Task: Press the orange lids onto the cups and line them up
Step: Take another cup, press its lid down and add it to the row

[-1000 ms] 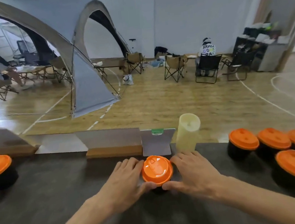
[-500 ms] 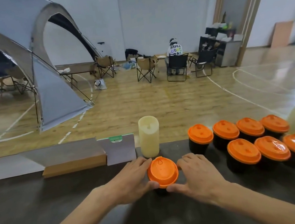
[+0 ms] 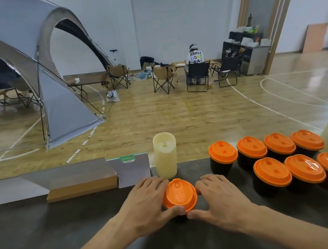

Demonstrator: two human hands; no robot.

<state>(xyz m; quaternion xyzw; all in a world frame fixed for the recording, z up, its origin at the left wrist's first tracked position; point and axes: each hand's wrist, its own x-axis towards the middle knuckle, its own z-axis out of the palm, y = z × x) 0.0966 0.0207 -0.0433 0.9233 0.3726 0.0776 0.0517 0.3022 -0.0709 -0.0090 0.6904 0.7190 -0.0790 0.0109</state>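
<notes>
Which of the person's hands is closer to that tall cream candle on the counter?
Left. The left hand has its fingertips just below the candle, right by its base. The right hand sits on the other side of the orange lid, farther off.

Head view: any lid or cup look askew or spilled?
The orange lid between the left hand and right hand sits tilted, not yet flat. The seven lidded cups on the right look seated; nothing spilled.

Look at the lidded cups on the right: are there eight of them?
No, seven lidded cups stand there: four in the back row, three in the front.
</notes>
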